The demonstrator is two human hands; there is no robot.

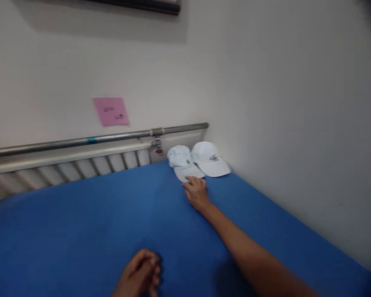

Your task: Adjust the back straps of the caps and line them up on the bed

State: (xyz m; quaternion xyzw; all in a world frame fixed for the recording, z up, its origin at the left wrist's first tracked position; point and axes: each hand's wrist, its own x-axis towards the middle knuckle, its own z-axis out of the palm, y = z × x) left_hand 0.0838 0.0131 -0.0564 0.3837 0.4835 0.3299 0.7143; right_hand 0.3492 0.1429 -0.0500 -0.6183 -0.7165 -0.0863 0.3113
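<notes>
Two white caps lie side by side in the far corner of a blue mattress (pixel 80 222). My right hand (pixel 197 192) reaches out to the left cap (pixel 181 161) and its fingers close on the brim. The right cap (pixel 210 159), with a small dark logo, lies untouched beside it against the wall. My left hand (pixel 139 273) rests low on the mattress near the bottom edge, fingers curled in, with nothing visible in them.
A metal rail (pixel 95 139) and a white slatted bed frame (pixel 80 167) run along the far side of the mattress. A pink note (pixel 111 111) is stuck on the white wall above. Another white wall borders the right side.
</notes>
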